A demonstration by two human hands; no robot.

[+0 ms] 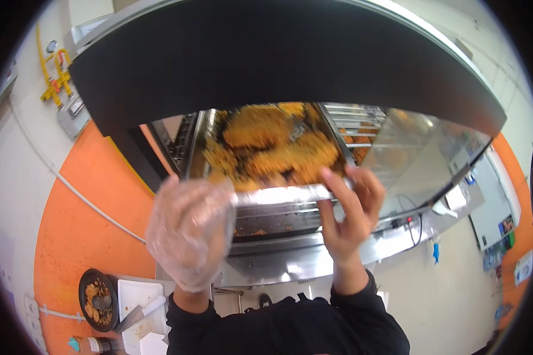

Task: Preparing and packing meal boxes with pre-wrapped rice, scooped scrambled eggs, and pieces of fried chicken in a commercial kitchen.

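Observation:
A metal tray [284,194] of breaded fried pieces [288,151] sits partway inside a black-topped heated display cabinet [293,53]. My right hand [353,208] is bare and pinches the tray's front rim near its right corner, the thumb below and fingers above. At the front left corner is my left hand [191,230], in a loose clear plastic glove. It covers that corner, and its fingertips are blurred, so its hold cannot be made out. Crumbs [260,232] lie on the cabinet floor beneath the tray.
Right of the tray, a wire rack [355,116] bears more fried pieces behind a glass panel [408,155]. At lower left, a dark bowl [98,299] of fried bits stands beside a white cutting board [142,290] with a knife [142,313]. A power cable [419,230] hangs at the right.

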